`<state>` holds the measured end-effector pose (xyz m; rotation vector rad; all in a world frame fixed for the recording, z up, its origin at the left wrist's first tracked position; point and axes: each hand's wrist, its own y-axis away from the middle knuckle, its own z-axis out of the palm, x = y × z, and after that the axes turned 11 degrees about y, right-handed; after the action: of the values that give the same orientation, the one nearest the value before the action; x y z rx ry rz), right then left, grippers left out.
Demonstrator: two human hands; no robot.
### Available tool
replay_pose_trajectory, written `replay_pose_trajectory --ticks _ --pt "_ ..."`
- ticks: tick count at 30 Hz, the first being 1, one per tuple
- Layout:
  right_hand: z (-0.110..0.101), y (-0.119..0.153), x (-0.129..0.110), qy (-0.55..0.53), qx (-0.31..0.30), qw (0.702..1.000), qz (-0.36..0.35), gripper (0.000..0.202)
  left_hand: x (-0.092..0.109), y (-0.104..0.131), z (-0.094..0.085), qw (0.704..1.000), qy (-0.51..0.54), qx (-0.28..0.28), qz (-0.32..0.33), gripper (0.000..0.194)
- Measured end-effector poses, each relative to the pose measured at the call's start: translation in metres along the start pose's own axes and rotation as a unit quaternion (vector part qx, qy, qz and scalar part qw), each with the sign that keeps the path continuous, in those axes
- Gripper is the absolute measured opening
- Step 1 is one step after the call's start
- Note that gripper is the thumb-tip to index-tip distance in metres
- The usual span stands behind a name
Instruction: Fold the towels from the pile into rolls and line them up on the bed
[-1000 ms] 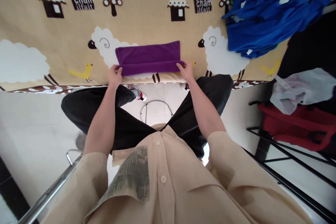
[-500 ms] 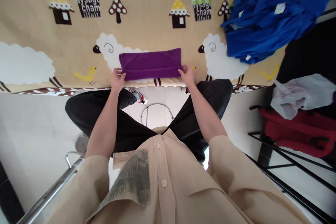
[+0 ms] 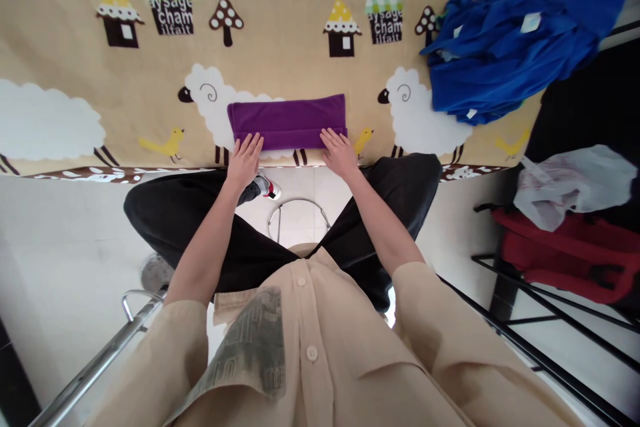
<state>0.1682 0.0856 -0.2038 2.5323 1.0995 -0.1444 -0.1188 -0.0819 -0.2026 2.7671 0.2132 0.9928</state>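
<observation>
A purple cloth [image 3: 290,117], folded into a long flat strip, lies near the front edge of the patterned tablecloth [image 3: 285,47]. My left hand [image 3: 246,159] rests on its lower left part, palm down with the fingers laid out flat. On the lower right part lies my right hand [image 3: 340,152], its fingers also stretched over the cloth. Neither hand grips the fabric. A fold line runs lengthwise across the cloth, just above my fingertips.
A crumpled pile of blue cloths [image 3: 510,47] with white tags lies at the table's right. Beyond the right edge are a white plastic bag [image 3: 575,180] and a red bag [image 3: 570,253]. My knees sit below the table's front edge.
Both hands have let go of the cloth's lower corners and moved inward, and their fingers now lie flat on it. The lower strip looks slightly narrower.
</observation>
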Motion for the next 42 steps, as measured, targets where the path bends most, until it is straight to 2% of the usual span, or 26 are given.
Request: replay_pose_trajectory --ticks 3,7,10,14,17,20,23,25,27,32,36,39,42 --pt "0.001 -0.006 0.005 0.009 -0.010 1.000 0.023 0.075 -0.006 -0.005 0.004 1.000 -0.013 0.002 -0.019 0.075" --pt "-0.006 -0.023 0.016 0.025 -0.021 0.998 0.046 0.073 -0.016 -0.018 0.000 0.998 -0.026 0.014 -0.048 0.067" --pt "-0.016 -0.032 0.030 0.037 -0.034 0.998 0.028 0.071 -0.025 -0.028 -0.011 0.999 -0.019 -0.010 -0.037 0.064" --pt "-0.034 -0.034 0.051 0.035 -0.086 0.996 0.005 0.066 -0.038 -0.031 -0.030 0.997 -0.033 -0.068 -0.002 0.065" --pt "-0.042 -0.031 0.062 -0.008 -0.112 0.994 0.004 0.054 -0.043 -0.027 -0.040 0.994 -0.041 -0.090 -0.046 0.062" --pt "-0.040 -0.028 0.068 -0.100 -0.092 0.990 0.035 0.040 -0.051 -0.023 -0.039 0.992 0.040 -0.033 -0.111 0.056" --pt "-0.030 -0.030 0.072 -0.190 -0.053 0.976 0.087 0.029 -0.060 -0.025 -0.033 0.968 0.189 0.048 -0.156 0.052" --pt "-0.022 -0.033 0.073 -0.227 -0.031 0.967 0.114 0.030 -0.067 -0.028 -0.028 0.943 0.266 0.078 -0.186 0.051" --pt "-0.014 -0.038 0.074 -0.236 -0.009 0.963 0.131 0.036 -0.073 -0.034 -0.024 0.928 0.297 0.094 -0.207 0.047" --pt "0.003 -0.050 0.077 -0.168 0.033 0.971 0.170 0.055 -0.090 -0.051 -0.017 0.929 0.263 0.139 -0.221 0.036" --pt "0.011 -0.058 0.082 -0.121 0.022 0.975 0.185 0.058 -0.100 -0.062 -0.014 0.933 0.217 0.176 -0.229 0.035" --pt "0.011 -0.065 0.084 -0.113 0.006 0.975 0.189 0.060 -0.097 -0.066 -0.015 0.931 0.202 0.177 -0.248 0.031" --pt "0.005 -0.068 0.081 -0.129 -0.004 0.971 0.200 0.061 -0.085 -0.066 -0.018 0.923 0.199 0.176 -0.278 0.026"
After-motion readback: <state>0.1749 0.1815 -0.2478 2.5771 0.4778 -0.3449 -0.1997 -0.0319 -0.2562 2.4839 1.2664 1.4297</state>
